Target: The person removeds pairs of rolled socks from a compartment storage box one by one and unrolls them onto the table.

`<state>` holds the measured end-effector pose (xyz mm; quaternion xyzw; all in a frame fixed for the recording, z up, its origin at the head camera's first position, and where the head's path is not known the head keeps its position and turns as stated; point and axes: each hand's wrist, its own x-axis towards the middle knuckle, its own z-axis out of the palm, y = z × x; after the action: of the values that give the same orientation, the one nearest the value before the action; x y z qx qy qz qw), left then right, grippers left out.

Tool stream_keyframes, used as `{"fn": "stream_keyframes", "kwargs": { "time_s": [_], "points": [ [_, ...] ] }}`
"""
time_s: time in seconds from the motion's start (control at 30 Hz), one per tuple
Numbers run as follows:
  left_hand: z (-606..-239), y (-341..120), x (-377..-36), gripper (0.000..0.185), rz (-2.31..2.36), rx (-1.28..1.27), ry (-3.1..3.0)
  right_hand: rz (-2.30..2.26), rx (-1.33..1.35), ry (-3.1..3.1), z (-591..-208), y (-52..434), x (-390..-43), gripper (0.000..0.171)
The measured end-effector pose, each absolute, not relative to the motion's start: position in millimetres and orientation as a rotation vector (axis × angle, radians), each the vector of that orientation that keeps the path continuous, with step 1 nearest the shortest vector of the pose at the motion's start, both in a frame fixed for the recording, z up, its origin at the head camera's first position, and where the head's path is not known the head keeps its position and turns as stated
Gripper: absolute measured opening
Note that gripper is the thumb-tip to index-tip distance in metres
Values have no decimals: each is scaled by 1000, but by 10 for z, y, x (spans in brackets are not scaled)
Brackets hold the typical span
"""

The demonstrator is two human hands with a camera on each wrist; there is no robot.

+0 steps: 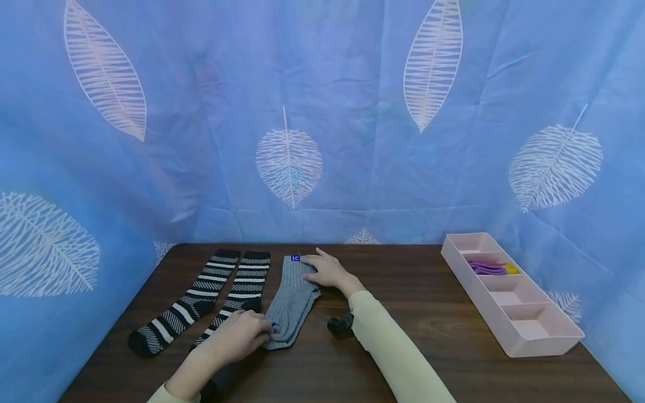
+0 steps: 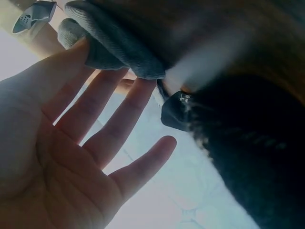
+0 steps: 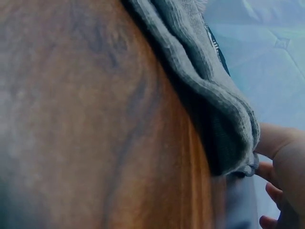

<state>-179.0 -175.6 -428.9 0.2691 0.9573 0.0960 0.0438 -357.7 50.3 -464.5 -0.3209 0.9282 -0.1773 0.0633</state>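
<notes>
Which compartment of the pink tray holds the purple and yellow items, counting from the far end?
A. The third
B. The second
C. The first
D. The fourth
B. In the head view the purple and yellow items lie in the second section of the pink tray from its far end; the other three sections show only bare pink floor.

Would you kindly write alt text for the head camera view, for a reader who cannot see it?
Two hands rest on a grey sock lying on a dark wooden table: the left hand at its toe end, the right hand at its cuff. Two black-and-white striped socks lie to the left, a pink divided tray to the right, before a blue leaf-print cloth.
</notes>
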Motion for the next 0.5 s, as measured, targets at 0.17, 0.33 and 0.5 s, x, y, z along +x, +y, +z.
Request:
{"fn": "stream_keyframes", "kwargs": {
  "time_s": [0.17,0.33,0.5],
  "points": [
    [-4293,-1776,-1784,10,300,832,2939,-461,-988,2830,-4648,472,-3571,55],
    [-4238,-1805,-1778,10,304,910,2998,-437,-1031,2847,-4632,448,-3570,58],
    [-4162,-1811,-1764,9,297,1032,3109,-360,-1073,2894,-4600,447,-3598,60]
  ]
}}
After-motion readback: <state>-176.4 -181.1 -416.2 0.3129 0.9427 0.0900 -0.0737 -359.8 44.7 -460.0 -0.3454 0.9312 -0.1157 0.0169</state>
